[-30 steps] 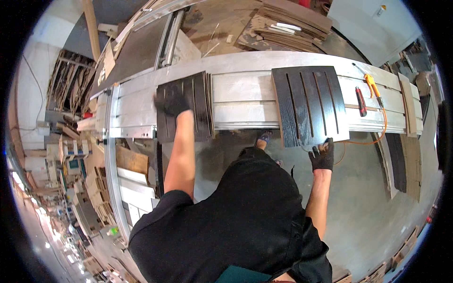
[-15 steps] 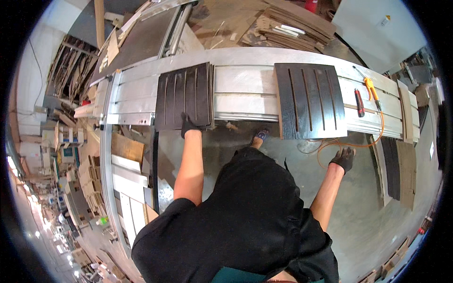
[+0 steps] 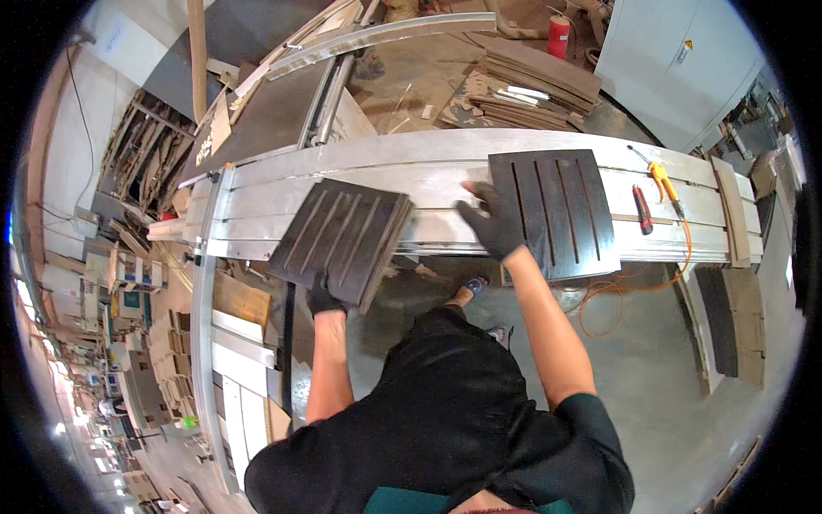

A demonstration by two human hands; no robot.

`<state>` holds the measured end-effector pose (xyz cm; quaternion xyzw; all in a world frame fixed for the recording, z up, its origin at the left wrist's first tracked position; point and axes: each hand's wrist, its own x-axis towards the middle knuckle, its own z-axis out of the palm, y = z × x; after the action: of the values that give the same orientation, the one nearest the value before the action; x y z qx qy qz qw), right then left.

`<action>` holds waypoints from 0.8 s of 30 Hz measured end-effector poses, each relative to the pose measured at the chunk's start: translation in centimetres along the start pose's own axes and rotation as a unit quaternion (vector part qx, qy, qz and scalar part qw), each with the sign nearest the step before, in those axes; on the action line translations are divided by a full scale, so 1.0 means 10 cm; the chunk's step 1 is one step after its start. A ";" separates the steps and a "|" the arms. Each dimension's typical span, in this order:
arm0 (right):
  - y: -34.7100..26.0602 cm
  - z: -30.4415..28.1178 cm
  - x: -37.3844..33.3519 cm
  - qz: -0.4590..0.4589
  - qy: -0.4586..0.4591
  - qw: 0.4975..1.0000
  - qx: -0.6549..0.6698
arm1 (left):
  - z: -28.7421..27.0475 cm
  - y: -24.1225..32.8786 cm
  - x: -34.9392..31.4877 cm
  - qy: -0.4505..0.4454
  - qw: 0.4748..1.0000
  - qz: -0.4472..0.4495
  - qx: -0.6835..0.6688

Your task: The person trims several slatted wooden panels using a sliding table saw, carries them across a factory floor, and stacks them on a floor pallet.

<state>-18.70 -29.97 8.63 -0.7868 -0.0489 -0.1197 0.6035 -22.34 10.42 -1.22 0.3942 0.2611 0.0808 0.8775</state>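
Fingers of the left hand (image 3: 327,296) were closed on the near edge of the stack (image 3: 339,238), thumb on top; how far the rest reached underneath was hidden. The stack of dark, slotted boards lay askew, running away from those fingers over the bench (image 3: 438,224), its near end jutting past the edge above the floor (image 3: 638,334). With only that one edge gripped, the boards could have fanned apart or tipped, most likely through a weak pinch or too much overhang. The foot (image 3: 470,289), to the right of the left fingers, seemed near enough to catch a dropped board.

Fingers of the right hand (image 3: 495,223) were spread wide and held nothing, pointing left into the gap before the stack. Just right of them sat the panel (image 3: 561,210), its near end also overhanging; whether the hand touched it could not be told. A careless swing of the wrist might have knocked it crooked or off.

Farther right of those fingers, beyond the panel, lay the knife (image 3: 642,210) and the air gun (image 3: 661,180). A shove on the panel could have pushed them along, and a snag on the looping hose (image 3: 688,244) could have dragged the air gun down.
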 end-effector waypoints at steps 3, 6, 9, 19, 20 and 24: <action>0.26 0.50 0.54 0.045 -0.091 0.985 -0.138 | 0.55 0.27 -0.79 -0.012 0.998 -0.005 0.063; 0.54 0.86 0.82 0.202 -0.225 0.941 -0.155 | 0.81 0.40 -1.05 -0.086 0.994 -0.046 0.048; 0.23 0.92 0.90 0.248 -0.373 0.888 0.102 | 0.63 0.42 -0.58 -0.119 0.987 0.024 0.107; 0.08 0.82 1.31 0.014 -0.109 0.994 0.018 | 1.10 0.81 1.60 -0.331 0.821 0.216 0.412; 0.12 0.83 1.31 -0.011 -0.079 0.996 -0.049 | 1.10 0.73 1.78 -0.338 0.809 0.239 0.417; 0.25 0.90 1.20 0.057 -0.043 0.996 -0.048 | 1.09 0.49 2.24 -0.366 0.709 0.333 0.502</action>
<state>-5.41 -22.74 7.09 -0.8209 -0.0238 -0.0538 0.5680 2.70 14.42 -0.38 0.8365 -0.2269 0.0740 0.4933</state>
